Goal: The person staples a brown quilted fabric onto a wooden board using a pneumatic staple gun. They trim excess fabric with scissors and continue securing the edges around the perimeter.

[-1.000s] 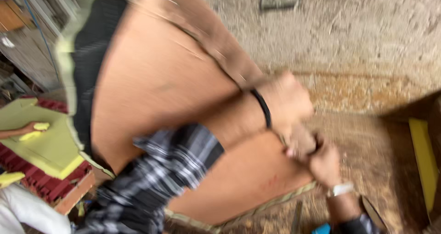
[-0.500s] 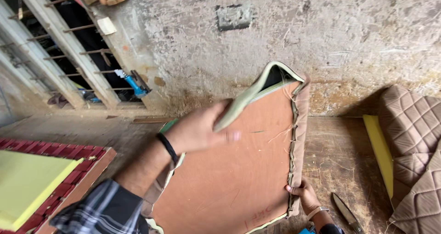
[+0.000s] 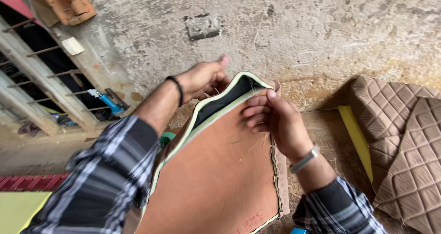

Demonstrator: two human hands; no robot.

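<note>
A brown seat cover point(image 3: 220, 169) with a pale green foam edge and black inside stands upright in front of me, its plain backing side toward me. My left hand point(image 3: 202, 78) reaches behind its top edge and grips the far layer. My right hand point(image 3: 275, 119) pinches the near layer at the top right corner, so the two layers gape apart. A stitched seam runs down the cover's right edge.
Quilted brown cushions point(image 3: 404, 142) lie at the right beside a yellow foam strip point(image 3: 356, 137). A rough concrete wall point(image 3: 298, 32) is ahead, a barred window point(image 3: 41, 78) at the left. A yellow-green sheet point(image 3: 18, 206) on a red surface sits bottom left.
My right hand moved from the cover's lower right edge up to its top corner. My left hand shifted behind the top edge, and the cover's mouth has spread wider.
</note>
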